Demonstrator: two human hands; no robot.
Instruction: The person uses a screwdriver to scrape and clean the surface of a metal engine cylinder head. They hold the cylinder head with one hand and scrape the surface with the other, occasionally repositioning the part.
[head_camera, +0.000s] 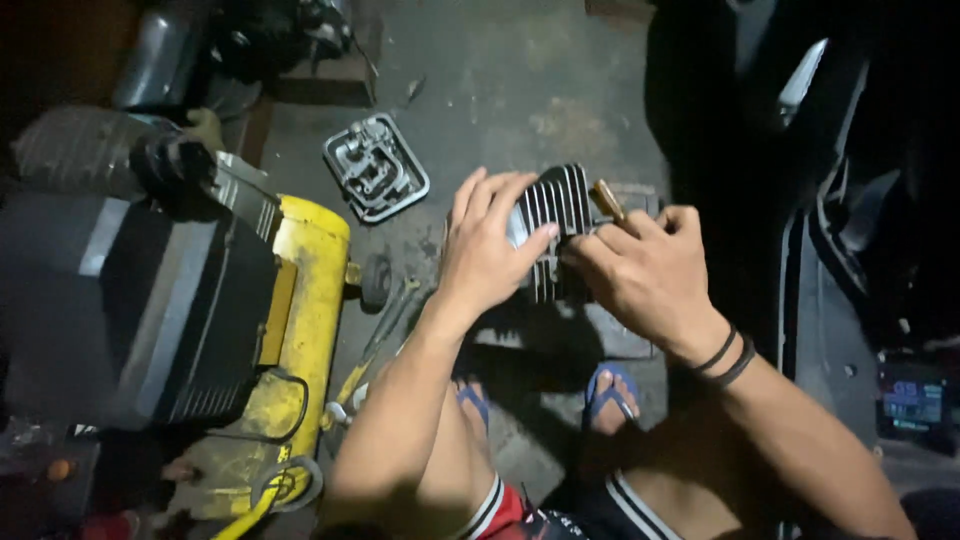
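Observation:
A dark finned metal engine cylinder (558, 215) sits in front of me above the concrete floor. My left hand (485, 245) grips its left side, fingers spread over the fins. My right hand (640, 270) holds a tool with a brown wooden handle (607, 201) against the cylinder's right side. Two dark bands circle my right wrist. The tool's working end is hidden behind my fingers.
A yellow air compressor (300, 300) with a black motor housing (140, 310) stands at the left. A metal engine cover (377, 167) lies on the floor behind it. My feet in blue sandals (610, 395) rest below. A dark vehicle body (830, 180) fills the right side.

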